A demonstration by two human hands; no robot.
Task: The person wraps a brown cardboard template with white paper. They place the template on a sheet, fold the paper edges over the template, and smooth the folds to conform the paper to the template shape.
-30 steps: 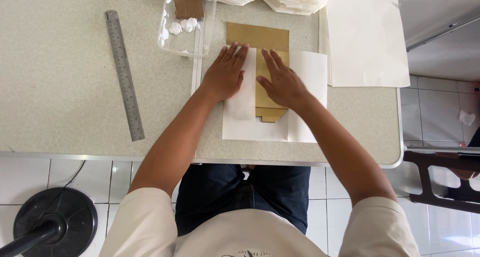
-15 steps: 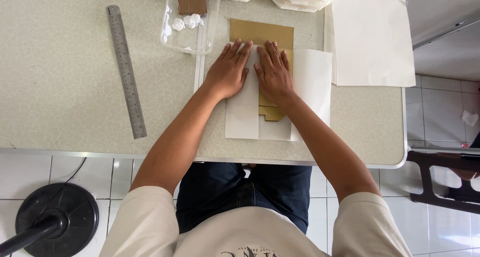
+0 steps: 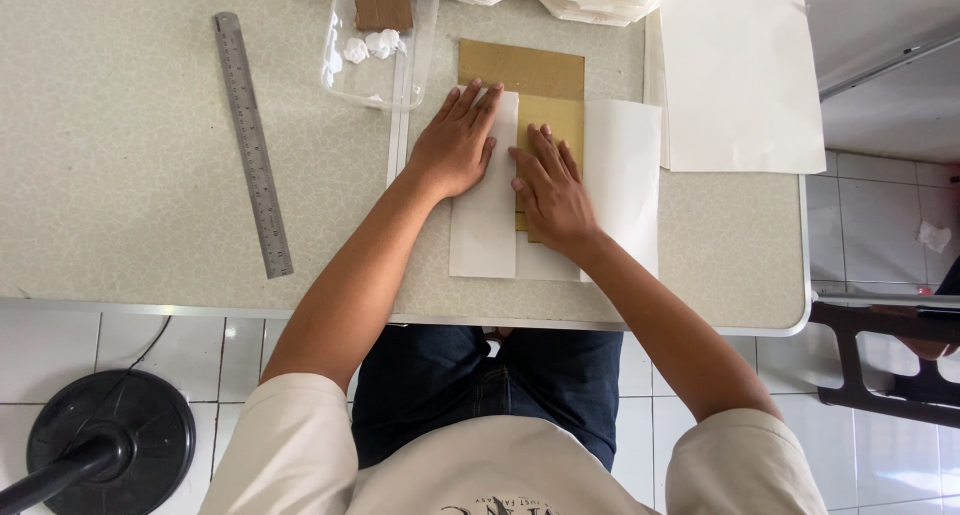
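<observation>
Since half a second ago the right hand (image 3: 550, 190) has slid lower down the brown card (image 3: 545, 100). Both palms lie flat, fingers spread, gripping nothing: the left hand (image 3: 455, 145) presses the folded white paper (image 3: 485, 225), which wraps the card beneath both hands.

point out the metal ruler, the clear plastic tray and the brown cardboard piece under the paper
metal ruler (image 3: 253, 145), head view, middle of its length
clear plastic tray (image 3: 345, 85), head view, bare floor near its left wall
brown cardboard piece (image 3: 522, 69), head view, uncovered top part above the paper
</observation>
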